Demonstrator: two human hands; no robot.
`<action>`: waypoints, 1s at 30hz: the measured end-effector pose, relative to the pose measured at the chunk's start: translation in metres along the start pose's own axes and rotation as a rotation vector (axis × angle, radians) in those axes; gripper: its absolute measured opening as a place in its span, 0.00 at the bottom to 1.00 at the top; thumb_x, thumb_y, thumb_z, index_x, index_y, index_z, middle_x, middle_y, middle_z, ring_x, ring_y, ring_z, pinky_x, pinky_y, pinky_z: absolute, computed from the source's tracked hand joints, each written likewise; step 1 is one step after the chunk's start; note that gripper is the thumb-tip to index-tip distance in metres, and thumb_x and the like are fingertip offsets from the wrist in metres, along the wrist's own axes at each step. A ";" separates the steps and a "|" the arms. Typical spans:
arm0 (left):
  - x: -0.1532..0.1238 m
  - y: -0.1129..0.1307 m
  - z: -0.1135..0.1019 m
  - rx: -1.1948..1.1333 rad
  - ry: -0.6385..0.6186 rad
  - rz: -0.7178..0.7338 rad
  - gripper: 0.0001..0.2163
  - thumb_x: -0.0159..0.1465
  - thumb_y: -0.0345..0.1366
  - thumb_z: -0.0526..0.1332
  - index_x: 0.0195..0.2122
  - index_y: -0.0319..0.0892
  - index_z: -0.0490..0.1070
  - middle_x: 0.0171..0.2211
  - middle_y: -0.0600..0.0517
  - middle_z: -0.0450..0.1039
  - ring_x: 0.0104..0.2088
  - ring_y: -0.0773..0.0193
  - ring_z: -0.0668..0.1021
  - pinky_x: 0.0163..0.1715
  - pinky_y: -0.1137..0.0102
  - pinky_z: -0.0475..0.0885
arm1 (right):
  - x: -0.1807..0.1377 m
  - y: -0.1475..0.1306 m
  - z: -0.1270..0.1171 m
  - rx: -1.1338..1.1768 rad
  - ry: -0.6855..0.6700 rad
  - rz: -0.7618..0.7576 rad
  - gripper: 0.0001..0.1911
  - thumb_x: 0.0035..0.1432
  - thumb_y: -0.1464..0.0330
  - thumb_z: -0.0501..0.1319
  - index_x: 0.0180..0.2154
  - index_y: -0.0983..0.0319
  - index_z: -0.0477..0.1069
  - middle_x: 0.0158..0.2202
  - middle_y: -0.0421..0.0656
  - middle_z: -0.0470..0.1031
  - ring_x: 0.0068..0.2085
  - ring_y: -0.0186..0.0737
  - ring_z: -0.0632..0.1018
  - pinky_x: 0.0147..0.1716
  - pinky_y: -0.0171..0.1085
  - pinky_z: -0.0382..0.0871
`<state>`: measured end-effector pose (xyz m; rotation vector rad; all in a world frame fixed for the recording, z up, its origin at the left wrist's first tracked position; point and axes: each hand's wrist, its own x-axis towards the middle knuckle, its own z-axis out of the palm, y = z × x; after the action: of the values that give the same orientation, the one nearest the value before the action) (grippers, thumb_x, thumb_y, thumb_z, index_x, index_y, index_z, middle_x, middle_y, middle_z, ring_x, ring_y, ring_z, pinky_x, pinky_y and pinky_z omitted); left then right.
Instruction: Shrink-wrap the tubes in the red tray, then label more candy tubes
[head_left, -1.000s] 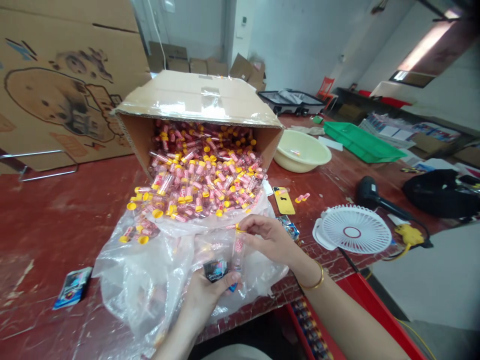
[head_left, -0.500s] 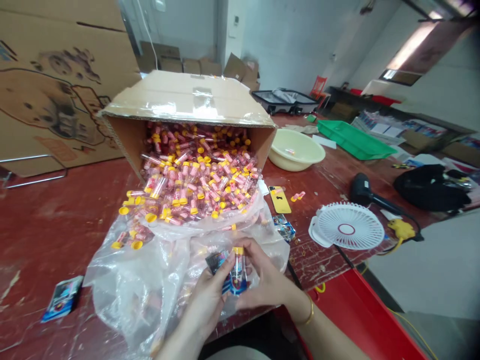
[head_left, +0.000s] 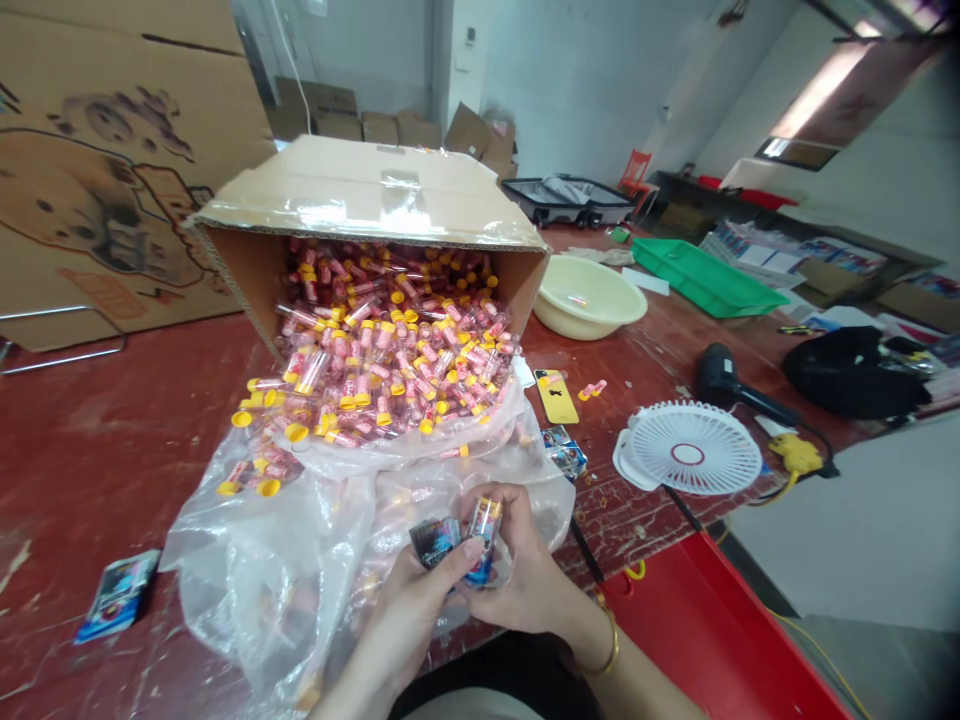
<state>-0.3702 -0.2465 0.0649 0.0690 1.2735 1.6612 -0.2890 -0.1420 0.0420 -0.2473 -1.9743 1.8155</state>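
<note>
My left hand [head_left: 421,592] is closed on small dark-and-blue printed packets [head_left: 435,541], fanned at its fingers. Its thumb also presses on a clear plastic tube [head_left: 484,532] with a yellow cap. Fingers of my right hand [head_left: 529,565] wrap round that tube from the right. Blue print shows in or behind the tube; I cannot tell which. Both hands are above a crumpled clear plastic bag [head_left: 262,570]. Beyond them a cardboard box [head_left: 360,190] lies on its side, with many yellow-capped tubes of pink pieces [head_left: 390,370] spilling from its mouth.
A blue packet [head_left: 118,597] lies at the left, and more packets [head_left: 564,452] lie right of the bag. Rightward on the red table are a yellow phone [head_left: 557,398], a cream basin [head_left: 589,318], a white fan [head_left: 688,450], a hair dryer [head_left: 742,385] and a green tray [head_left: 709,277].
The tube has tilted to the right between my hands, and my left thumb has moved onto its front. My right fingers have closed more around it. The camera view shifts slightly.
</note>
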 end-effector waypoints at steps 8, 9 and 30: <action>0.007 -0.004 -0.003 0.057 0.014 0.021 0.16 0.47 0.42 0.72 0.33 0.37 0.77 0.27 0.50 0.79 0.30 0.61 0.79 0.33 0.70 0.74 | 0.000 -0.003 -0.008 0.064 -0.011 0.009 0.34 0.38 0.77 0.70 0.44 0.56 0.56 0.44 0.43 0.64 0.44 0.40 0.70 0.43 0.39 0.67; 0.008 -0.004 -0.002 0.097 0.030 0.027 0.17 0.46 0.43 0.73 0.34 0.38 0.77 0.27 0.50 0.79 0.30 0.60 0.79 0.31 0.70 0.75 | 0.000 -0.003 -0.011 0.101 -0.009 0.021 0.30 0.40 0.74 0.71 0.43 0.57 0.58 0.42 0.42 0.66 0.42 0.39 0.71 0.43 0.39 0.67; 0.000 -0.073 -0.014 0.773 -0.221 -0.270 0.18 0.46 0.54 0.68 0.30 0.47 0.81 0.32 0.51 0.83 0.31 0.53 0.82 0.29 0.69 0.79 | -0.374 0.134 -0.150 -0.402 1.256 1.303 0.13 0.62 0.65 0.59 0.47 0.64 0.69 0.45 0.44 0.73 0.40 0.39 0.77 0.38 0.42 0.74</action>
<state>-0.3303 -0.2608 0.0036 0.5080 1.5996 0.8373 0.0853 -0.1482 -0.1583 -2.4619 -1.0784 1.0043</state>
